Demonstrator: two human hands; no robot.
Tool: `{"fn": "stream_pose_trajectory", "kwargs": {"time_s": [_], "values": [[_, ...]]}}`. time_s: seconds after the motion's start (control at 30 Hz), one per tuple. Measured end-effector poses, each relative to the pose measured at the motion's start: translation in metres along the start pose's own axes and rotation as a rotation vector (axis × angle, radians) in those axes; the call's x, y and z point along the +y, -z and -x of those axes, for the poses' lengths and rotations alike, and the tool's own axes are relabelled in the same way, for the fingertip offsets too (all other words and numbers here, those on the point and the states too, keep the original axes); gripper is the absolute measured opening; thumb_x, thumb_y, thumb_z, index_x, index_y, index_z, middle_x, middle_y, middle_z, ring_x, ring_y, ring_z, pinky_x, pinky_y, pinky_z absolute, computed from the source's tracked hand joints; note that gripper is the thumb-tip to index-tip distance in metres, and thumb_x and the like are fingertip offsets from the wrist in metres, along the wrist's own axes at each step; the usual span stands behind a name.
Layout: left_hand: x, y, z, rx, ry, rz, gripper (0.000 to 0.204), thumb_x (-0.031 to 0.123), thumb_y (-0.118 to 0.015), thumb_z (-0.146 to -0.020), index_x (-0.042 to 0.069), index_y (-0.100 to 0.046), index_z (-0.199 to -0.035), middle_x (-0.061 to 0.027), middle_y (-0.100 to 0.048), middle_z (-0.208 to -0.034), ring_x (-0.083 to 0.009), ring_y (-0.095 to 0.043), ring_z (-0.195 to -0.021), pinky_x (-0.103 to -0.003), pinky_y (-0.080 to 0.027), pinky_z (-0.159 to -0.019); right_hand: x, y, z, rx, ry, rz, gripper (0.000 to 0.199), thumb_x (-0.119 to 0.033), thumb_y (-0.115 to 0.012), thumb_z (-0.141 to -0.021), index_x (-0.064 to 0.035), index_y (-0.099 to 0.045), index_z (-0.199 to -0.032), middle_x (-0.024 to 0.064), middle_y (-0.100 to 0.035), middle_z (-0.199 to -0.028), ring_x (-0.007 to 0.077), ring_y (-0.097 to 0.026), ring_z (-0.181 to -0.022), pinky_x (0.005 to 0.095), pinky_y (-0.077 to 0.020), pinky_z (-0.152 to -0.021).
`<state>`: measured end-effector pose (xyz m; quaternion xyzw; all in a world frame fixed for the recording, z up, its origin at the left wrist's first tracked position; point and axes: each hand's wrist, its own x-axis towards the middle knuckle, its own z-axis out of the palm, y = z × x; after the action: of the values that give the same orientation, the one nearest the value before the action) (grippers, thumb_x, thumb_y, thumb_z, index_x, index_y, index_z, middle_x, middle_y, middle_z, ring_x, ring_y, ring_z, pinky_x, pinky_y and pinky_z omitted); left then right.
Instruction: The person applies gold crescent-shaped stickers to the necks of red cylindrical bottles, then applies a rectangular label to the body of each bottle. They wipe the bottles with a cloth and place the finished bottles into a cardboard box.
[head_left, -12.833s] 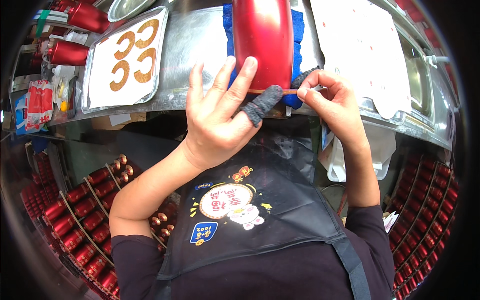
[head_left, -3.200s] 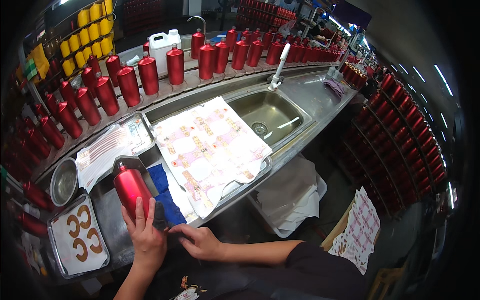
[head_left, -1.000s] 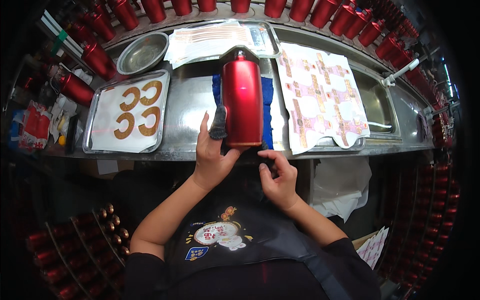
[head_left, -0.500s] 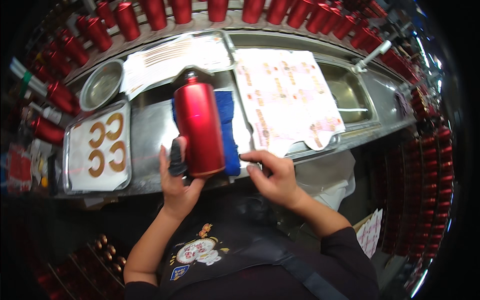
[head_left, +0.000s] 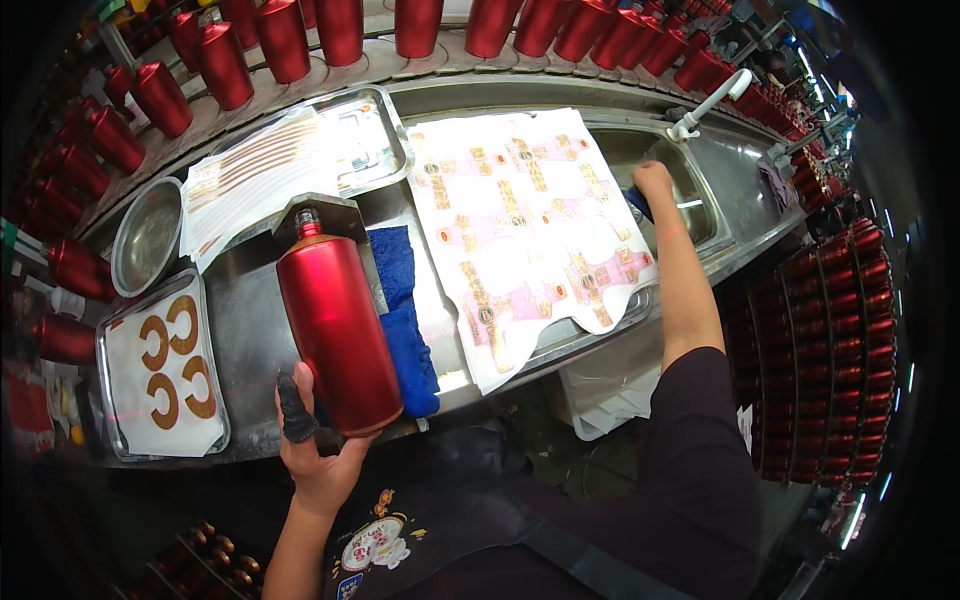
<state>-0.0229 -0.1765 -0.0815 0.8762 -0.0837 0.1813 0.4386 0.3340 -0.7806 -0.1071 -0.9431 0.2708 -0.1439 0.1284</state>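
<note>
A glossy red bottle (head_left: 340,330) lies tilted, its bare neck at a dark metal bracket (head_left: 345,217). My left hand (head_left: 325,465) grips its base, the thumb under the bottom and a black-covered finger along the left side. A blue towel (head_left: 403,345) is spread on the steel counter to the bottle's right. Out over the sink (head_left: 710,222), my right hand (head_left: 654,180) is closed on a dark blue cloth (head_left: 636,201), only partly visible beneath it.
Printed pink and gold decal sheets (head_left: 500,270) cover the middle counter. A tray (head_left: 104,390) holds gold C-shaped decals, near a metal bowl (head_left: 150,240). Striped decal strips (head_left: 250,165) lie on another tray (head_left: 395,135). A white faucet (head_left: 712,105) rises behind the sink; red bottles (head_left: 415,28) line the back.
My right hand has gone from beside the bottle out to the sink, where it now holds the blue cloth. My left hand stays at the bottle's base. The view has shifted.
</note>
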Motion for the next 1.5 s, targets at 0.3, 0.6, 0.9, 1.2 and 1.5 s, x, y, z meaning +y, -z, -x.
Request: {"fn": "stream_pose_trajectory", "kwargs": {"time_s": [0.3,0.6,0.9,1.2,1.5], "values": [[0.001,-0.001,-0.002,-0.024,0.011,0.027,0.1,0.017,-0.088,-0.079,-0.003,-0.029,-0.158,-0.0218,-0.05,-0.152,-0.0309,-0.053,-0.137,-0.041,-0.04,-0.114,0.019,0.062,0.033,-0.678,-0.22,-0.817,0.027,-0.031,-0.073,-0.092,-0.0063,-0.069,-0.08,0.0019,-0.062,-0.068,0.0096,-0.046,-0.042,0.0254,-0.0296,-0.039],[0.002,0.001,-0.001,-0.04,0.022,0.062,0.094,0.019,-0.084,-0.085,-0.002,-0.029,-0.158,-0.0203,-0.046,-0.155,-0.0293,-0.049,-0.14,-0.041,-0.036,-0.117,-0.093,0.057,0.081,-0.27,0.37,0.082,0.058,-0.046,-0.085,-0.071,0.0047,-0.072,-0.095,0.0203,-0.074,-0.094,0.0324,-0.072,-0.089,0.0385,-0.0529,-0.082],[-0.008,0.0,0.001,-0.002,-0.036,0.083,0.098,0.011,-0.089,-0.073,-0.007,-0.035,-0.153,-0.0233,-0.049,-0.152,-0.0384,-0.049,-0.139,-0.048,-0.032,-0.12,-0.039,0.065,0.044,-0.61,0.24,-0.327,0.032,-0.028,-0.084,-0.074,0.0013,-0.072,-0.073,0.0038,-0.064,-0.064,0.0124,-0.056,-0.059,0.0303,-0.0426,-0.057],[0.007,0.02,-0.013,0.056,-0.096,0.123,0.091,0.028,-0.085,-0.082,-0.006,-0.037,-0.152,-0.0257,-0.047,-0.152,-0.0353,-0.052,-0.138,-0.055,-0.032,-0.118,-0.128,0.117,0.142,-0.529,0.333,-0.587,0.014,-0.011,-0.072,-0.091,0.0021,-0.068,-0.089,0.0053,-0.068,-0.074,0.012,-0.064,-0.065,0.0281,-0.0499,-0.061],[0.04,0.05,-0.081,-0.044,0.49,0.812,0.057,0.03,-0.047,-0.108,-0.009,-0.033,-0.149,-0.0277,-0.063,-0.123,-0.032,-0.07,-0.105,-0.041,-0.06,-0.086,-0.29,0.161,0.28,-1.099,0.257,-1.306,0.016,-0.017,-0.063,-0.101,-0.0007,-0.062,-0.1,0.0018,-0.06,-0.067,0.0051,-0.047,-0.041,0.0196,-0.0372,-0.042]]}}
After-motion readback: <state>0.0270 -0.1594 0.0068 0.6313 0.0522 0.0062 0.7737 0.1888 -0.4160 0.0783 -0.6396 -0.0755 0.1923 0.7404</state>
